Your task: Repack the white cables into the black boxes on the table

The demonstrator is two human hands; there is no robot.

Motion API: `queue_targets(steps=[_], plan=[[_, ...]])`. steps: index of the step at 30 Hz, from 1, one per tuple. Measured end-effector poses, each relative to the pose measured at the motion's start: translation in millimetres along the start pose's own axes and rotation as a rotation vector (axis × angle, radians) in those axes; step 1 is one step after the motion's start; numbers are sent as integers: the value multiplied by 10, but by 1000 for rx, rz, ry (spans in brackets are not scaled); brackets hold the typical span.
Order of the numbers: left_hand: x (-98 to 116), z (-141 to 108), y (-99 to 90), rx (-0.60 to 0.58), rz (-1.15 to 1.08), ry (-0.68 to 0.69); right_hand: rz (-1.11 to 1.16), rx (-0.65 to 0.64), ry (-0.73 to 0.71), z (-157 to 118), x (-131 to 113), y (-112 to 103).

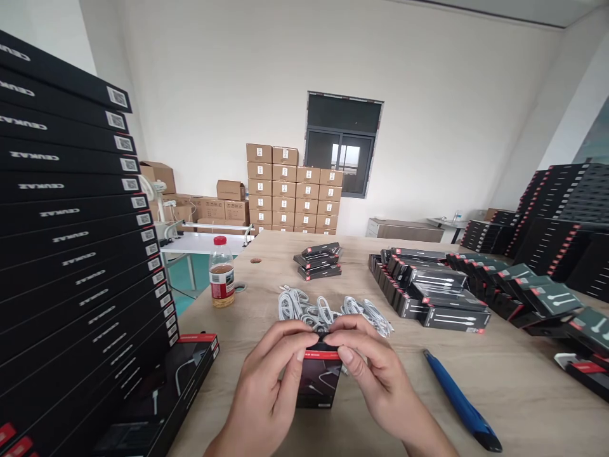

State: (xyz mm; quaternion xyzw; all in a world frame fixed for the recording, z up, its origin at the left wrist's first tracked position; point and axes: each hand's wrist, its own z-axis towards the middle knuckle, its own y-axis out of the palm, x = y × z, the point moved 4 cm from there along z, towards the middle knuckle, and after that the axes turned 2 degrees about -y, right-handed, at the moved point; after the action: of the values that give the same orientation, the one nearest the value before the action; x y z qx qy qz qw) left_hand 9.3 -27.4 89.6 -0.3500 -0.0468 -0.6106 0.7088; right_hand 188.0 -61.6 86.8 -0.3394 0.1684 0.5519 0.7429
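Between my two hands stands a small black and red cable box (pixel 320 381), its printed face toward me. My left hand (pixel 276 371) grips its upper left side, thumb on the front and fingers over the top edge. My right hand (pixel 368 368) holds the upper right side the same way. The fingertips of both hands meet at the box's top, where they partly hide a dark flap. Just behind the hands lie several coiled white cables (pixel 295 303). A blue utility knife (pixel 461 400) rests on the table to the right of my right hand.
Tall stacks of black boxes (pixel 80 216) rise at the left, beside a drink bottle (pixel 221 279) with a red cap. Rows of cable boxes (pixel 428 285) cover the table's right side. A few small boxes (pixel 320 260) lie farther back. Cartons (pixel 295 190) are piled against the wall.
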Motion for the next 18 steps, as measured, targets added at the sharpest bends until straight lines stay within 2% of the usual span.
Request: queue_targets(steps=[7,10,15,18], plan=[[-5,-7,10,-61,-8,33,27,-47,21,3,39,-68],[7,14,13,-49,-7,16,52,-41,35,2,35,-63],[-25,36,-12,-7,16,24,141,105,9,61,-11,7],[-73,30,-21,-15,54,74,218,130,43,99,20,27]])
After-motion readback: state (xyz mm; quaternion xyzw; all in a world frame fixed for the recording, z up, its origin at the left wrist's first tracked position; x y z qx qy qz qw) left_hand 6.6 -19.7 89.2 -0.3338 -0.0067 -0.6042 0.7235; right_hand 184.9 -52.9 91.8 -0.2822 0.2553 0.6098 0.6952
